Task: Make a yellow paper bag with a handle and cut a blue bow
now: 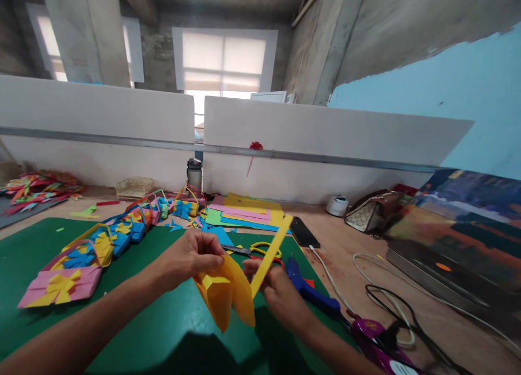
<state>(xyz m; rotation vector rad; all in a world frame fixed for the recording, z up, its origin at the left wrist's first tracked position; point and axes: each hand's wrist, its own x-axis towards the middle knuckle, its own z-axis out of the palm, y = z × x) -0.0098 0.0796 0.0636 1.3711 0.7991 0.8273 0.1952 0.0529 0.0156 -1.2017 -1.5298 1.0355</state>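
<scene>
A: Where is the paper piece?

B: The folded yellow paper (220, 302) is in the lower middle of the frame, held up over the green mat (138, 337).

A: What does it look like?

B: A warm yellow, going to orange where the light falls off. It is creased into several panels. One at its left has a small paler flap across the top and narrows to a point at the bottom. Another, to the right, is a longer, smoother leaf with a slightly bowed face and a blunt lower end. A narrow gap opens between the two towards the bottom.

A: And the hands?

B: The left hand (199, 255) pinches the paper's upper edge between thumb and fingers. The right hand (279, 291) is closed on a yellow strip (271, 258), though part of that grip is hidden.

A: Describe the strip.

B: Flat, straight, narrow, and a lighter yellow. It slants towards the upper right, with its lower end at the leaf's right edge; whether they are joined I cannot tell.

A: Anything close by?

B: Scissors (246, 251) lie just behind the hands, and a blue glue gun (313, 294) lies right of centre. At the left of the frame, a pink paper basket (85, 285) wears a yellow bow (61, 287).
</scene>
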